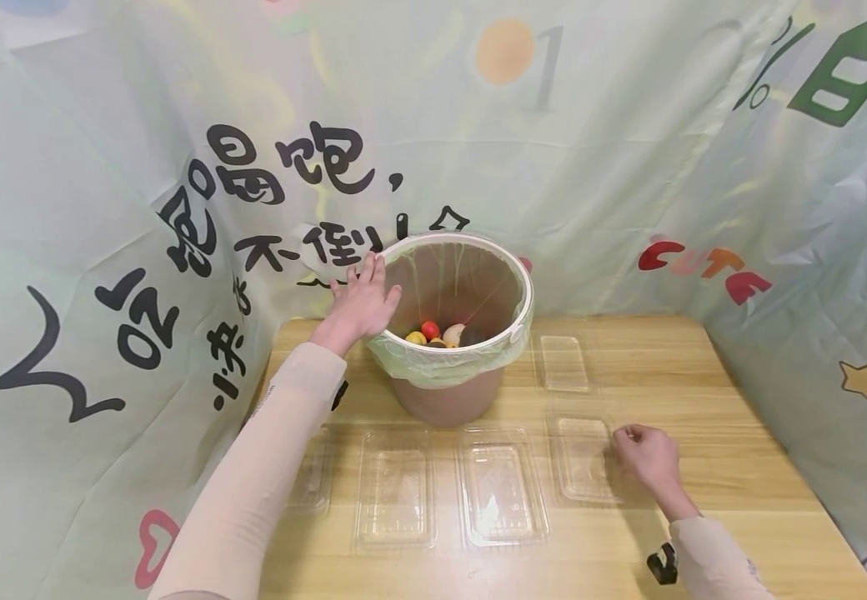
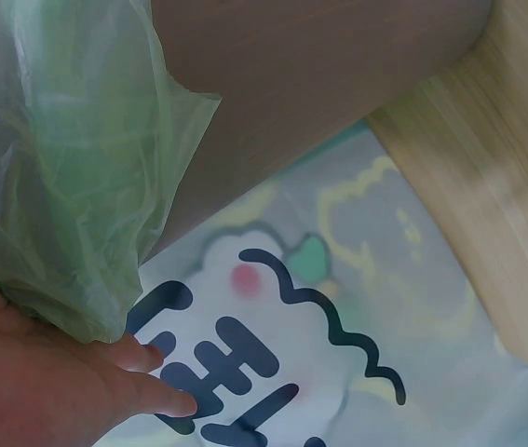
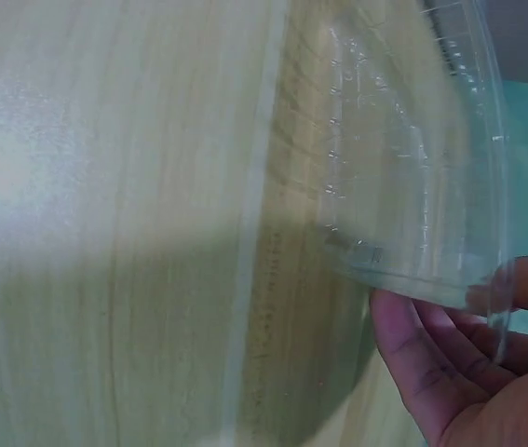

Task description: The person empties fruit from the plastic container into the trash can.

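Observation:
A brownish-pink bin (image 1: 444,400) with a white rim stands at the back of the table, lined with a thin green plastic bag (image 1: 448,371). My left hand (image 1: 364,302) rests at the left side of its rim, fingers straight and spread; in the left wrist view the hand (image 2: 49,382) lies against the bag's folded-over edge (image 2: 77,214). My right hand (image 1: 647,457) pinches the right edge of a clear plastic container (image 1: 583,458). Up close, the right hand's thumb and fingers (image 3: 412,354) hold the container's rim (image 3: 498,233), and the container looks tilted.
Inside the bin lie a red ball-like item (image 1: 429,331), a yellow one (image 1: 415,337) and a pale one (image 1: 453,335). More clear containers (image 1: 396,492) lie along the wooden table (image 1: 734,417), one behind (image 1: 563,364). A printed curtain (image 1: 591,192) encloses the table.

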### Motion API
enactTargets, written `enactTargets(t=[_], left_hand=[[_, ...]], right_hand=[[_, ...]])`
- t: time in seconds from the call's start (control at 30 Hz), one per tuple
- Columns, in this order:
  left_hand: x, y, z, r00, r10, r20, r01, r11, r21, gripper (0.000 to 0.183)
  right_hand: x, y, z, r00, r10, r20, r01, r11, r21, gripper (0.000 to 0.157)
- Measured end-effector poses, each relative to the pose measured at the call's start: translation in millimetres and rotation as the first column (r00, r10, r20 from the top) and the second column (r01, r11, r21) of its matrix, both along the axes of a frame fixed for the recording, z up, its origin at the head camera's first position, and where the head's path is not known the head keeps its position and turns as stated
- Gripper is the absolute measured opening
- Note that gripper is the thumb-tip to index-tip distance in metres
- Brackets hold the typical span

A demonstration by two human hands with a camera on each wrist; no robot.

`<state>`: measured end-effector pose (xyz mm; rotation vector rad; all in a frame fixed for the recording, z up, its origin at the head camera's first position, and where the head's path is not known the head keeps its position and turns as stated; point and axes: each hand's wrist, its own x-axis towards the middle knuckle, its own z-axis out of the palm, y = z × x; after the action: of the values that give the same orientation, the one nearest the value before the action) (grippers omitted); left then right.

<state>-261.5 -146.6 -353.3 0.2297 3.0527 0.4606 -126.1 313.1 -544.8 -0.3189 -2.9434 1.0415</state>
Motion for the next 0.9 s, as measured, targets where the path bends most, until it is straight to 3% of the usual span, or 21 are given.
enactTargets(t=[0.2,0.47,0.57,0.7,0.9], left_hand=[[-0.6,-0.1,0.0,1.000,0.000,0.004,0.000,1.000,0.001,0.077],[-2.5,-0.3,-2.3,1.000,0.007,0.015,-0.007,1.000,-0.007,0.076],[-2.7,0.2,-3.1,1.000,0.006,0.016,-0.005,1.000,-0.009,0.076],[-2.7,0.6,-2.4,1.000,0.006,0.011,-0.006,1.000,-0.009,0.076],[-2.8,-1.5,0.2,1.000,0.004,0.009,-0.004,1.000,-0.003,0.077]], right_hand=[[-0.5,-0.4,-1.9,0.999,-0.009,0.042,0.010,1.000,-0.009,0.036],[-3.0,0.9,-4.7,0.995,-0.004,0.102,0.017,0.993,-0.121,0.048],[-3.5,2.1,-3.6,0.994,0.004,0.111,0.008,0.994,-0.111,0.050],[-4.2,5.2,-1.2,0.995,0.035,0.095,-0.034,0.999,-0.020,0.057],[-10.9,9.5,9.5,0.999,0.047,0.021,-0.047,0.998,0.032,0.067]])
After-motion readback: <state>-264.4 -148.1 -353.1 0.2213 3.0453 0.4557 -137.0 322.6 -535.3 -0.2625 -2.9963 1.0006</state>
